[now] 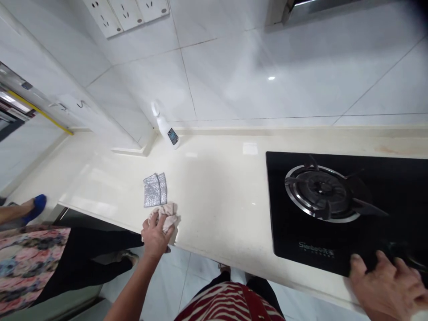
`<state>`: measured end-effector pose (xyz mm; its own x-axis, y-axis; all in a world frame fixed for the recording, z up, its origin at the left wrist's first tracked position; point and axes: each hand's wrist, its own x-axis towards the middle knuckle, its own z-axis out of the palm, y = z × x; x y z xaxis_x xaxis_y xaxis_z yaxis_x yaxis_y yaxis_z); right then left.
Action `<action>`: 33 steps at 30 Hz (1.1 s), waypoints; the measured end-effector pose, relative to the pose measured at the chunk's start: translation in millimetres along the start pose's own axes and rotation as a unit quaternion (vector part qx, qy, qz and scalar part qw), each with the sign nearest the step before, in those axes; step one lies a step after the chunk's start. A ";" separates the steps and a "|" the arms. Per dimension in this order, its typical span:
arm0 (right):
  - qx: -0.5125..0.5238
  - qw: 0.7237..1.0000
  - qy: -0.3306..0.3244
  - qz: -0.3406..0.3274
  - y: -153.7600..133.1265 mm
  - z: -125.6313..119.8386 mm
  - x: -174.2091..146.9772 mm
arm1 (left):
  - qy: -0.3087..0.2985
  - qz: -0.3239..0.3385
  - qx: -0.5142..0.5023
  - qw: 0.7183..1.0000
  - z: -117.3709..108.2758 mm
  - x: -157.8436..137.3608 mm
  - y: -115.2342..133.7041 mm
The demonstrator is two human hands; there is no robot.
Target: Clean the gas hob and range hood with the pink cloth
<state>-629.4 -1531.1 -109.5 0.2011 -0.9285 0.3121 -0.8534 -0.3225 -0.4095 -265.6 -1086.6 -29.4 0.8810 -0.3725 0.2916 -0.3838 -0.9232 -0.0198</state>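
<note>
My left hand (156, 236) is closed over a crumpled pale pink cloth (171, 209), pressed on the cream countertop (220, 209) near its front edge. Just beyond the cloth lies a folded silver-grey mesh cloth (154, 191). My right hand (388, 281) rests at the front edge of the black glass gas hob (287, 240), fingers apart and holding nothing. The hob's round burner (323, 189) with its dark pan supports sits to the upper left of that hand.
A white spray bottle (167, 129) stands at the back by the wall corner. On the left, a co-worker in a floral top (33, 265) has a hand on a blue cloth (39, 205). Sockets (125, 15) are on the tiled wall. A wall edge (130, 150) juts onto the counter.
</note>
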 end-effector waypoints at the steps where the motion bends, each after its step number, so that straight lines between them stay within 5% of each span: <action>1: 0.013 1.000 0.014 -0.003 0.5 1.4 -0.1 | 0.009 -0.012 0.004 1.000 0.2 -1.2 0.9; 3: 0.027 0.999 0.026 -0.002 1.1 3.5 -0.3 | 0.013 0.001 0.002 1.000 0.1 -5.5 15.2; 6: 0.017 1.000 0.024 0.009 1.3 5.0 0.0 | -0.012 0.132 -0.043 0.990 -1.7 -21.2 58.1; 9: 0.012 1.000 0.026 0.004 2.4 6.5 0.4 | -0.027 0.264 -0.124 0.956 -3.4 -40.5 109.0; 15: 0.026 0.999 0.035 0.003 5.8 9.8 2.3 | -0.085 0.416 -0.219 0.878 4.9 -45.8 214.2; 20: 0.076 0.995 0.067 -0.002 -5.8 -2.2 -0.2 | -0.140 0.470 -0.262 0.831 5.2 -36.6 273.6; 23: 0.154 0.984 0.049 -0.073 -44.3 -19.0 -13.8 | -0.144 0.464 -0.348 0.802 3.5 -29.0 258.1; 25: 0.214 0.963 -0.038 -0.162 -86.9 -28.7 -28.6 | -0.119 0.414 -0.409 0.804 4.1 -18.9 227.3; 29: 0.145 0.888 -0.291 -0.325 -183.1 -32.4 -59.2 | 0.003 0.189 -0.419 0.888 7.7 9.3 154.2; 33: 0.108 0.850 -0.345 -0.384 -235.1 -20.9 -78.2 | 0.049 0.114 -0.344 0.931 15.3 25.7 111.0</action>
<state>-454.6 -1378.8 -19.7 0.9563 -0.2920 0.0122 -0.2499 -0.8387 -0.4839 -281.2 -1200.1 -38.7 0.7390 -0.5095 0.4408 -0.6731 -0.5301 0.5157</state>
